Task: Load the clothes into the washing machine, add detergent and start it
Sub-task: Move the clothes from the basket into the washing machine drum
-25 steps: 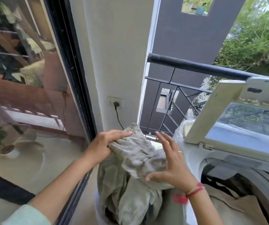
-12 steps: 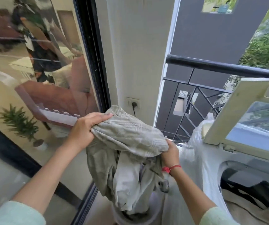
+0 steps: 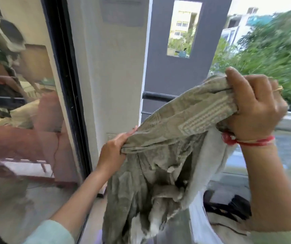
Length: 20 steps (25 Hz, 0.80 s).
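Observation:
A grey-green patterned cloth (image 3: 172, 124) hangs stretched between both hands, its folds drooping down the middle of the view. My left hand (image 3: 113, 152) grips its lower left edge. My right hand (image 3: 253, 106), with a red thread at the wrist, grips the upper right end, raised high. Under my right arm the white washing machine (image 3: 201, 224) stands with its tub open, and dark and beige clothes (image 3: 229, 210) lie inside. The machine's lid is mostly hidden behind my right arm.
A glass sliding door with a black frame (image 3: 67, 95) fills the left side. A white wall (image 3: 113, 85) stands behind the cloth. A dark balcony railing (image 3: 157, 95) runs behind the cloth, with green trees (image 3: 271, 55) beyond.
Both hands have lifted the cloth up out of the basket and swung it right, over the machine's open tub. My right hand has risen far higher than my left.

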### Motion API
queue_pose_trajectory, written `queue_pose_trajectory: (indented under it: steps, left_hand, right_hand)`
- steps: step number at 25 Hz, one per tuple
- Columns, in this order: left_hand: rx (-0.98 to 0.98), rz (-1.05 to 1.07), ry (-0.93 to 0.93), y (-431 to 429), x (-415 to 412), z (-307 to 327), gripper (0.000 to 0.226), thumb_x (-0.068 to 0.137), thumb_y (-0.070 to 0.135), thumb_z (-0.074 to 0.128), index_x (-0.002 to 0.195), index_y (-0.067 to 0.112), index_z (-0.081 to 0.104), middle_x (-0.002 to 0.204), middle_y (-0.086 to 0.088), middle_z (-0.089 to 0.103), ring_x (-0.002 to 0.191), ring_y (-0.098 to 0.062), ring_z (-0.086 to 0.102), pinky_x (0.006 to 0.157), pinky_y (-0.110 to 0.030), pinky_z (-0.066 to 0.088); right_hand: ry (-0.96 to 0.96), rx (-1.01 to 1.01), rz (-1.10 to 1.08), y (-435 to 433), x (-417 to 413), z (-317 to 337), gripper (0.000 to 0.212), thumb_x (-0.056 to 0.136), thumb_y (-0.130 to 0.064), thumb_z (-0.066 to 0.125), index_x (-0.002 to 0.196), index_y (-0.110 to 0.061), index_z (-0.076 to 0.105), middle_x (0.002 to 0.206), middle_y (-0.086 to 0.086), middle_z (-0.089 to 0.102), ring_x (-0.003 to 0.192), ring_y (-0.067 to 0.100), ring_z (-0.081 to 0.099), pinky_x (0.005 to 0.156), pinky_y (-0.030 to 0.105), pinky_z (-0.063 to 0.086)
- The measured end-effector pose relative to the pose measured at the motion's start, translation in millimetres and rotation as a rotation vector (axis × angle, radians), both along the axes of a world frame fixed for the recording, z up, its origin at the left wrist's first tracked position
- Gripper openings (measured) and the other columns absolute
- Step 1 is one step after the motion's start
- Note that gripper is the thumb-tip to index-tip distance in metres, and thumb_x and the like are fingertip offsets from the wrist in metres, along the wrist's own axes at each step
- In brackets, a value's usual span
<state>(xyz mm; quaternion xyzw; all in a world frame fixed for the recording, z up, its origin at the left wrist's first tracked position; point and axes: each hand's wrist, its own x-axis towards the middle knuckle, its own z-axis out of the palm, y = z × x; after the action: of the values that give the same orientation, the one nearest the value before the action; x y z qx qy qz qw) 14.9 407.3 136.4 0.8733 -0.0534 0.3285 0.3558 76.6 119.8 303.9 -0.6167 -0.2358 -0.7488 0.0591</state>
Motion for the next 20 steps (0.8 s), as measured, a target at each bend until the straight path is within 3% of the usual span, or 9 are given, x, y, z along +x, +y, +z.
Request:
queue_pose_trajectory:
  steps: [2,5,7,10,13,15,17,19,20]
  left_hand:
    - [0.003,-0.054,-0.043,-22.8,13.4,8.7,0.082,0.077,-0.002,0.062,0.135,0.051,0.037,0.124,0.011,0.06,0.101,-0.018,0.063,0.076,-0.039,0.054]
    - [0.075,-0.015,0.035,-55.1,26.4,-3.5,0.074,0.079,0.002,0.057,0.133,0.05,0.041,0.127,0.01,0.057,0.098,-0.022,0.063,0.07,-0.035,0.053]
    - [0.202,0.007,0.28,-64.2,33.7,-24.3,0.064,0.085,0.012,0.052,0.132,0.053,0.039,0.129,0.011,0.055,0.103,-0.022,0.061,0.073,-0.032,0.05]
    - [0.431,-0.198,0.763,-77.5,38.9,-56.1,0.041,0.084,0.034,0.049,0.123,0.047,0.046,0.125,0.009,0.059,0.112,-0.02,0.056,0.082,-0.032,0.048]
    - [0.46,-0.299,0.881,-117.1,36.5,-84.7,0.037,0.08,0.038,0.051,0.117,0.04,0.049,0.121,0.005,0.06,0.113,-0.021,0.056,0.084,-0.034,0.048]
    - [0.39,-0.262,0.844,-151.5,41.4,-92.9,0.05,0.078,0.039,0.049,0.125,0.049,0.037,0.121,0.004,0.055,0.112,-0.022,0.055,0.086,-0.04,0.048]
    - [0.329,-0.248,0.834,-176.7,48.3,-97.3,0.072,0.076,0.037,0.054,0.137,0.051,0.018,0.137,0.001,0.042,0.122,-0.022,0.046,0.095,-0.043,0.044]
    - [0.128,-0.376,0.871,-206.7,50.7,-89.4,0.097,0.071,0.045,0.066,0.14,0.055,-0.001,0.154,0.008,0.017,0.138,-0.014,0.026,0.11,-0.04,0.031]
    - [0.009,-0.443,0.818,-225.8,52.7,-78.4,0.102,0.068,0.053,0.069,0.138,0.059,-0.006,0.154,0.015,0.01,0.14,-0.007,0.019,0.113,-0.036,0.025]
  right_hand:
    - [0.008,-0.074,-0.126,-32.8,-1.0,14.3,0.037,0.079,-0.013,0.072,0.115,-0.02,0.062,0.083,0.005,0.063,0.066,0.025,0.055,0.05,0.032,0.039]
    - [0.256,-0.175,-0.236,-73.4,-5.4,-1.7,0.039,0.074,-0.015,0.074,0.111,-0.02,0.061,0.086,0.007,0.062,0.072,0.029,0.059,0.047,0.033,0.042]
    - [0.457,-0.243,-0.284,-94.7,-11.8,-37.4,0.042,0.067,-0.013,0.078,0.105,-0.02,0.062,0.084,0.004,0.061,0.072,0.028,0.06,0.045,0.032,0.043]
    - [0.712,-0.227,-0.191,-114.1,-14.3,-84.9,0.039,0.064,-0.011,0.078,0.099,-0.02,0.065,0.084,0.002,0.063,0.069,0.027,0.063,0.046,0.03,0.047]
    - [0.77,-0.16,-0.065,-125.1,-7.0,-100.9,0.027,0.072,-0.012,0.072,0.095,-0.018,0.062,0.084,0.001,0.067,0.069,0.025,0.064,0.047,0.027,0.045]
    - [0.78,-0.148,0.018,-143.9,2.6,-107.3,0.013,0.079,-0.011,0.059,0.092,-0.013,0.057,0.078,0.003,0.067,0.061,0.024,0.061,0.045,0.021,0.038]
    - [0.835,-0.137,0.076,-175.4,14.4,-119.0,0.014,0.081,-0.017,0.045,0.086,-0.01,0.056,0.073,0.003,0.064,0.054,0.022,0.055,0.048,0.017,0.028]
    - [0.917,-0.114,0.059,-210.1,27.7,-141.0,0.007,0.079,-0.012,0.051,0.085,-0.011,0.054,0.073,0.003,0.063,0.052,0.023,0.054,0.048,0.016,0.022]
    - [0.973,-0.094,0.065,-218.8,34.3,-149.4,0.013,0.075,-0.005,0.058,0.085,-0.013,0.054,0.074,0.003,0.063,0.053,0.024,0.055,0.047,0.016,0.023]
